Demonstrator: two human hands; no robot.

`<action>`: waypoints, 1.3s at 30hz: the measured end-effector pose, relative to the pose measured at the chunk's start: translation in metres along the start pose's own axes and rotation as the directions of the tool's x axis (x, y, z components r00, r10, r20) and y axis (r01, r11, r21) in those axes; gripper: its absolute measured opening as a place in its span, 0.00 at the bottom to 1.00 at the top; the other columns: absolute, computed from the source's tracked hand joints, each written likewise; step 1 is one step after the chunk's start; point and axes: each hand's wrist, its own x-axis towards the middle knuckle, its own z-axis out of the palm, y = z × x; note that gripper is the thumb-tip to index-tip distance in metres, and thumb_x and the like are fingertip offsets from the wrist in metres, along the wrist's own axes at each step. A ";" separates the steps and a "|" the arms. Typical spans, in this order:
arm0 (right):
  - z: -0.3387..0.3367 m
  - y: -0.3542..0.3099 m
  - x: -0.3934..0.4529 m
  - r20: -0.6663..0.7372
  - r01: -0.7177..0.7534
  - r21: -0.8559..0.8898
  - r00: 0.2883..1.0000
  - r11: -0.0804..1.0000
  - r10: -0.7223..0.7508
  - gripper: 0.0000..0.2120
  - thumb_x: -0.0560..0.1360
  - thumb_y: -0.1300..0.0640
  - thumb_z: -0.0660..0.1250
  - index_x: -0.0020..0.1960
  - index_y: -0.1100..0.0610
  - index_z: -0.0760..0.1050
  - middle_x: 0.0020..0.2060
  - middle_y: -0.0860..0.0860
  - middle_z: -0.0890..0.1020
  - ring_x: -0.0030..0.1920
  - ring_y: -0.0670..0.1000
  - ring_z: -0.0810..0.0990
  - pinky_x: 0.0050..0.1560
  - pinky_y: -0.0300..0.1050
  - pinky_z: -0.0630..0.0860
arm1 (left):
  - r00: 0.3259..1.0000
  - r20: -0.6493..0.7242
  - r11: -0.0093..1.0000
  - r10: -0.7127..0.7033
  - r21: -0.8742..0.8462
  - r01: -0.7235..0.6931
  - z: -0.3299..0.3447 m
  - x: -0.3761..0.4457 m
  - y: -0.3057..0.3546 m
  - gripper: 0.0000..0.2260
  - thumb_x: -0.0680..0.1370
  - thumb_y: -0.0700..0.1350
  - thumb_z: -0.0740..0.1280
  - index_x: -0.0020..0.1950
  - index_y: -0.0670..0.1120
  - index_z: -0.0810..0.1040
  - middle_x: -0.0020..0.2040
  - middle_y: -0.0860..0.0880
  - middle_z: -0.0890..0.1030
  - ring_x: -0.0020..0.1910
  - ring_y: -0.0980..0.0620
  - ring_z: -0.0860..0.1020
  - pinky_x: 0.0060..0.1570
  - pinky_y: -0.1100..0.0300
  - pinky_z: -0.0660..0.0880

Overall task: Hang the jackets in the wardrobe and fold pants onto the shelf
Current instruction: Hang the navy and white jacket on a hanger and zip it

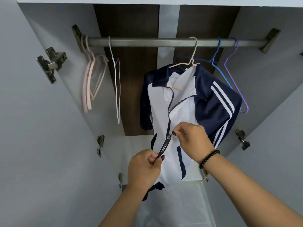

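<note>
A white and navy track jacket [183,102] with white sleeve stripes hangs on a cream hanger [191,59] from the metal rail [147,42] inside the wardrobe. Its front zipper is open at the top and joined lower down. My left hand [144,167] pinches the bottom end of the zipper tape and holds it taut. My right hand [191,140], with a dark bead bracelet on the wrist, pinches the zipper pull [170,135] partway up the jacket front. No pants are in view.
Empty hangers share the rail: pink ones [91,76] at the far left, a white one [117,89], a blue one [218,63] and a purple one [236,76] to the right. Grey wardrobe doors with metal hinges [52,63] stand open on both sides. A pale shelf [139,145] lies below.
</note>
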 end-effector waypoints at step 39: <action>-0.025 0.042 0.050 0.022 0.155 0.107 0.987 0.982 -0.158 0.05 0.75 0.64 0.66 0.42 0.59 0.80 0.39 0.48 0.83 0.41 0.45 0.79 0.46 0.35 0.75 | 0.999 0.001 0.998 0.036 -0.042 -0.036 0.056 0.057 0.045 0.02 0.76 0.53 0.69 0.47 0.60 0.78 0.42 0.63 0.82 0.45 0.67 0.78 0.43 0.70 0.73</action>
